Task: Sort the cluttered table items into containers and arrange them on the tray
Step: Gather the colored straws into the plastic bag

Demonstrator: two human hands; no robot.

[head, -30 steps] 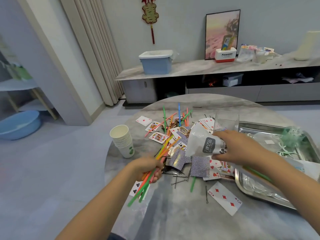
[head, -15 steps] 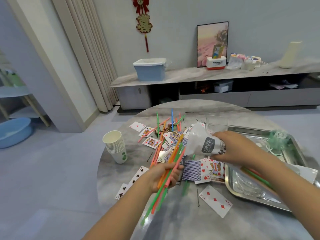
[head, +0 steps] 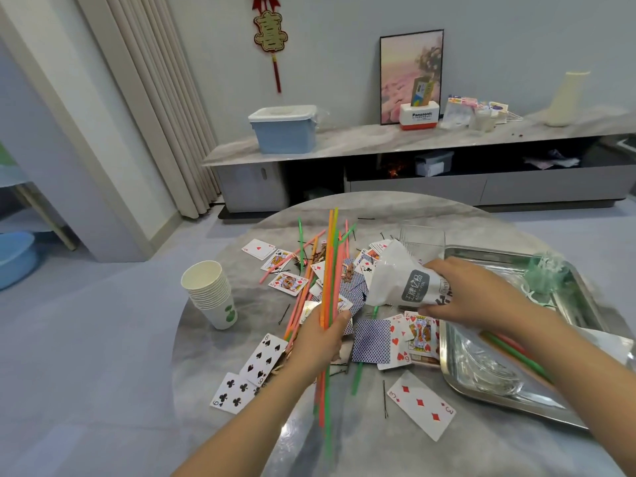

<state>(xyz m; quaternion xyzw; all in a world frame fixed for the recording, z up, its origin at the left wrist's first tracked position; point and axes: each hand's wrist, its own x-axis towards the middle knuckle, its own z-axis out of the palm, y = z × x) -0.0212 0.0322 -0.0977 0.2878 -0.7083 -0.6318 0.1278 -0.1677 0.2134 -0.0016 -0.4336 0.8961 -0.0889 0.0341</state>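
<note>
While the round marble bench [head: 220, 342] is covered with clutter, a bundle of straws [head: 328, 287] is held in the left hand [head: 318, 342], whose grip is curled round the bundle near its middle. The bundle stands close to upright, its long axis running from the near edge of the bench up toward the far side, with the upper ends pointing away from the person and the lower ends hanging below the fist. Orange, green and pink straws are seen in it. A white plastic bag [head: 401, 280] is pinched by the right hand [head: 471, 294], fingers above and thumb below; the bag's crumpled end points left toward the straws. More straws [head: 311, 244] lie loose on the bench beyond, mostly pointing away. Playing cards [head: 421, 404] are scattered face up and face down around both hands, with hairpins [head: 385, 399] among them. A stack of paper cups [head: 211, 292] stands upright to the left, well apart from the pile. A metal tray [head: 481, 390] lies to the right, beneath the right forearm, with a green bundle [head: 547, 273] in its far corner. A clear cup [head: 421, 235] stands behind the bag.
</note>
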